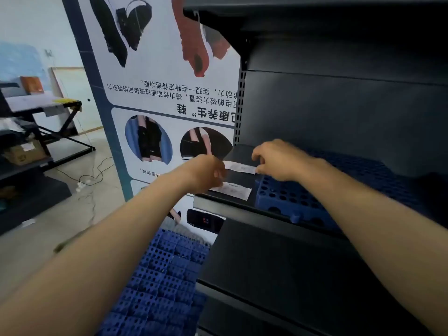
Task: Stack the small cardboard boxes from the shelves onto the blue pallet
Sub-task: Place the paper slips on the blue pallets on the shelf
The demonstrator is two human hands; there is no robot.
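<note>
Right hand (274, 161) pinches one end of a paper slip (242, 167); left hand (208, 173) curled at the other end, grip unclear. Only cardboard box (24, 154) in view sits far left, left hand nearer; blue pallet (164, 275) below.

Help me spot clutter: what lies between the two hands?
Head view: a white paper slip on the dark shelf spans between left hand and right hand; a second slip lies just nearer.
</note>
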